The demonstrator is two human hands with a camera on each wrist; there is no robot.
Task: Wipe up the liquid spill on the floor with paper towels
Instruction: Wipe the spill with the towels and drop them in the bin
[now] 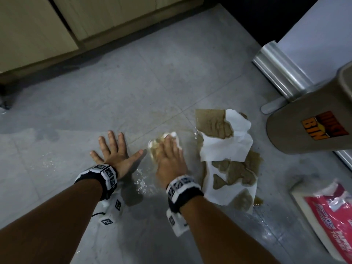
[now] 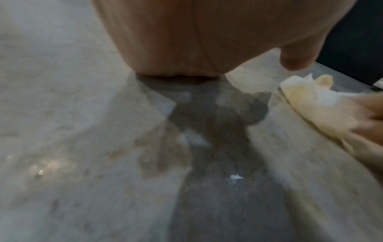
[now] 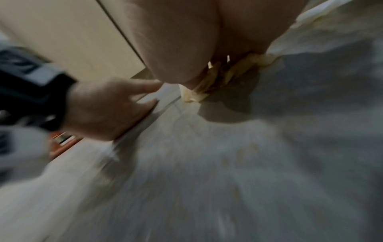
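Left hand (image 1: 112,151) flat on the floor (image 1: 133,88) — right hand (image 1: 169,157) presses a wadded towel (image 1: 162,142).

I see a grey tiled floor (image 1: 133,88) under dim light — pale wooden cabinets (image 1: 34,31) along the far edge, a brown bin (image 1: 293,134) (labelled DUST BIN) on the right.

Orange "BIN" lettering, upside down, on taupe plastic bin (image 1: 297,134); "PAPER TOWEL" on red-white plastic pack (image 1: 329,212), below bin.
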